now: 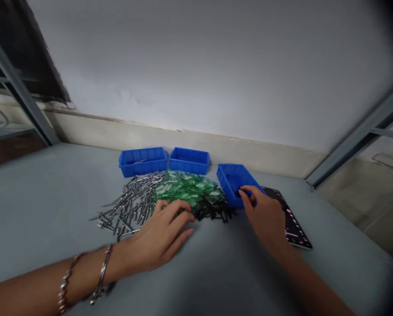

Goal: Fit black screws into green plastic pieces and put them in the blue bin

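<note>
Tabletop (pixel 51 197), three blue bins (pixel 142 161); left hand (pixel 160 237) open on pile (pixel 186 188), right hand (pixel 262 215) pinching dark piece (pixel 237 192) in third bin (pixel 231 180).

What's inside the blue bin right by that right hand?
The blue plastic bin holds something dark at the right hand's fingertips. The hand covers the bin's near corner, so anything there can't be seen.

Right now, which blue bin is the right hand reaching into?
The rightmost blue bin, turned askew, with the right hand's fingers over its rim. The left bin and middle bin sit side by side, untouched by either hand.
</note>
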Available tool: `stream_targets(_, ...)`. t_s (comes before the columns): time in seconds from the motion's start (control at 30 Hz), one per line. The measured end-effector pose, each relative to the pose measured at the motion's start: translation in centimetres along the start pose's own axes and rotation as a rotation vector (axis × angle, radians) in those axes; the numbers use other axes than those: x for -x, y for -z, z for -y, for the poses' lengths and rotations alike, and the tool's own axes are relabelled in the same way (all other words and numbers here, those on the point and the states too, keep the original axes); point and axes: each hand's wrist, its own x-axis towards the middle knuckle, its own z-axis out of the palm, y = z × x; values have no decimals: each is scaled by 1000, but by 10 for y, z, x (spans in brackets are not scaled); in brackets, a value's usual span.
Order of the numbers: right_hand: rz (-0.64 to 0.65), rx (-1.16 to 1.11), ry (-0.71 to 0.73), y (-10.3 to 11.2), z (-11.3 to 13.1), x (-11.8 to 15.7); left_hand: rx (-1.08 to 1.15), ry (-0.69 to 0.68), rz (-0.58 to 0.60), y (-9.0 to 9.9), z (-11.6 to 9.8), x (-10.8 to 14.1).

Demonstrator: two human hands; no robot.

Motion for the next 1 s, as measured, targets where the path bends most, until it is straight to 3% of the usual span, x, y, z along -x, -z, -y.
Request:
stream_targets(0.13, 0, -27, 44, 1, 4, 2, -4, 3, 4, 0, 0, 0)
stream_targets(0.3, -16, -168, 213, 1, 19, 11, -25, -7, -19, 2, -2, -1)
stream_targets(0.43, 59, -333, 299, 4, 30, 19, -42, -7, -35, 3, -3, -2)
stream_targets(0.63, 258, -466, 321, 10, 37, 22, -37, -11, -9, 3, -3, -1)
stream_targets(1.0, 292, -496, 319, 10, 40, 24, -42, -18, -24, 2, -2, -1)
